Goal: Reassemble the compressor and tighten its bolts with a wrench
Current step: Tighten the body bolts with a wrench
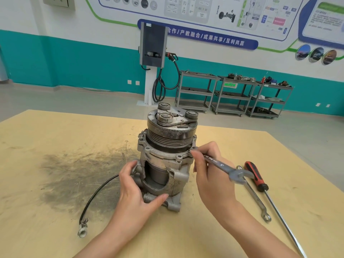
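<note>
The grey metal compressor (167, 157) stands upright in the middle of the wooden table (55, 138), its grooved pulley and clutch plate on top. My left hand (136, 187) grips its lower housing from the left, thumb across the front base. My right hand (210, 170) holds a silver combination wrench (226, 169) by its shaft. The wrench's near end sits at the flange on the compressor's right side, hidden behind my fingers. Its open-jaw end points out to the right.
A second, thinner wrench (257, 202) and a red-and-black screwdriver (260, 181) lie on the table to the right. A black cable (96, 196) with a metal fitting trails left of the compressor over a dark grease stain. Shelving carts (232, 94) stand far behind.
</note>
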{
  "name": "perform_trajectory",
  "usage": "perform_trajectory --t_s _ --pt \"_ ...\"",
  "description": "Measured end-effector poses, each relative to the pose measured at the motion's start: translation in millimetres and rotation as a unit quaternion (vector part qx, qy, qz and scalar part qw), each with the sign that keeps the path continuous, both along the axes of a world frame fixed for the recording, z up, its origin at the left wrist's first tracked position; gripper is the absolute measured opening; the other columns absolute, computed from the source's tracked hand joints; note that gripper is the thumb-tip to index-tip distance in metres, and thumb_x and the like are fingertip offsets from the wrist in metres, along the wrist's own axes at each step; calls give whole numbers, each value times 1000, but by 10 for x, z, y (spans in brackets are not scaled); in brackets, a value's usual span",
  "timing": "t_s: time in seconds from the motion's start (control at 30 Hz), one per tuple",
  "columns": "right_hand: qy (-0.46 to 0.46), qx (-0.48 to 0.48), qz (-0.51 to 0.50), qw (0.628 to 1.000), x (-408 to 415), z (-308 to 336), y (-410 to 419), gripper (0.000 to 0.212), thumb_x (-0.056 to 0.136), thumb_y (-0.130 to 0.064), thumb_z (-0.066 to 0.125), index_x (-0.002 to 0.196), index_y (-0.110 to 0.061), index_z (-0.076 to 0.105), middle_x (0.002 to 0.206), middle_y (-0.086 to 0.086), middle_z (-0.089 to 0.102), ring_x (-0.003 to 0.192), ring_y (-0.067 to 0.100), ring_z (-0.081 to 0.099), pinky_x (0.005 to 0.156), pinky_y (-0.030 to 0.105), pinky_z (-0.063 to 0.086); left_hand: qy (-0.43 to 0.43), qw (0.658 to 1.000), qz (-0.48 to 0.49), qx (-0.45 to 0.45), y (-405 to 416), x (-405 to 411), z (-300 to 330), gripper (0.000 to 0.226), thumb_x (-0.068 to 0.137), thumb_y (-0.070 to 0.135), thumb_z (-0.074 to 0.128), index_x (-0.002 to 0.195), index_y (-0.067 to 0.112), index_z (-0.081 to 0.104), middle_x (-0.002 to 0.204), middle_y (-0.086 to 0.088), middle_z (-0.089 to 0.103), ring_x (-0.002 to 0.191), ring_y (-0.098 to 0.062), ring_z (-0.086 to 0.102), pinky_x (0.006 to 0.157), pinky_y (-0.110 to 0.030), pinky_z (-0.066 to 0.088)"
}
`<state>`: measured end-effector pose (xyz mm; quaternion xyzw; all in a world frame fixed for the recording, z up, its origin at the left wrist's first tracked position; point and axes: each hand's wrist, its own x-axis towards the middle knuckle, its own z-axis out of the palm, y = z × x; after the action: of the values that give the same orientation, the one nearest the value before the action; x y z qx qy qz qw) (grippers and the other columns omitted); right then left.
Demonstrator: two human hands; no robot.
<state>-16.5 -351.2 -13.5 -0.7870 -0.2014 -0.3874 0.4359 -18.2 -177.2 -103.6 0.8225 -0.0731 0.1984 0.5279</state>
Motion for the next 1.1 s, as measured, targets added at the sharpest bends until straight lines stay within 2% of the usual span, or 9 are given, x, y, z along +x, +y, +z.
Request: perform_trajectory --t_s 0.07,0.17,0.33,0.5,0.63,0.77,0.9,1.03,1.1 --pt "-24 -10 -19 999 -6 61 7 22 96 -45 38 81 -32 46 55 -5 49 51 13 50 46 32 39 -4 1000 -1 -3 5 -1 -8 108 64 33 88 132 44 6 141 9 23 128 1 28 101 -5 22" --pt "-11 121 46 992 6 176 -40 35 101 -37 32 77 -19 50 53 4 51 46 9 47 44 23 37 -11 1000 -10 0 12 -4 -7 107 65 38 86 129 51 1 137 21 17 130 3 24 107 -16 21" --pt "198 303 138 922 233 299 -225 48 107 -34 27 74 -11 52 45 5 50 37 13 41 36 19 31 -10 1000 -8 7 12 3 -17 107 66 38 86 131 46 1 133 27 12 129 4 22 106 -11 18" --pt "297 331 223 868 431 296 -284 48 107 -34 26 75 -10 50 43 8 46 34 17 37 36 20 24 -4 1000 -10 8 10 -1 -17 107 66 40 85 131 47 0 128 30 11 125 12 19 99 1 14" --pt "349 347 271 827 519 298 -291 48 106 -35 27 71 -11 50 41 7 41 32 15 33 43 27 14 -5 1000 -9 6 12 11 -21 107 65 39 86 132 44 3 131 26 14 118 29 19 93 9 14" --pt "407 363 304 781 547 304 -292 48 105 -33 30 69 -12 52 41 6 40 32 14 33 39 23 19 -4 1000 -4 3 13 6 -18 107 64 42 85 128 52 0 136 23 16 126 10 23 98 4 17" --pt "380 367 296 796 502 264 -264 45 105 -32 31 71 -12 51 41 5 41 31 13 33 37 21 20 -9 1000 -5 3 14 1 -4 107 65 40 85 129 51 1 141 15 18 133 2 24 110 -15 20" --pt "282 442 255 812 339 71 -130 38 104 -34 34 78 -11 50 42 2 41 33 11 32 34 18 24 -3 1000 -9 3 9 -15 22 106 65 39 85 128 51 0 143 12 19 133 -2 26 110 -18 21" --pt "209 431 215 851 227 -17 -63 35 98 -39 38 80 -11 49 43 1 41 35 11 33 36 19 25 -2 1000 -8 1 8 -17 22 107 66 37 85 130 48 1 142 13 19 132 0 26 108 -16 21"
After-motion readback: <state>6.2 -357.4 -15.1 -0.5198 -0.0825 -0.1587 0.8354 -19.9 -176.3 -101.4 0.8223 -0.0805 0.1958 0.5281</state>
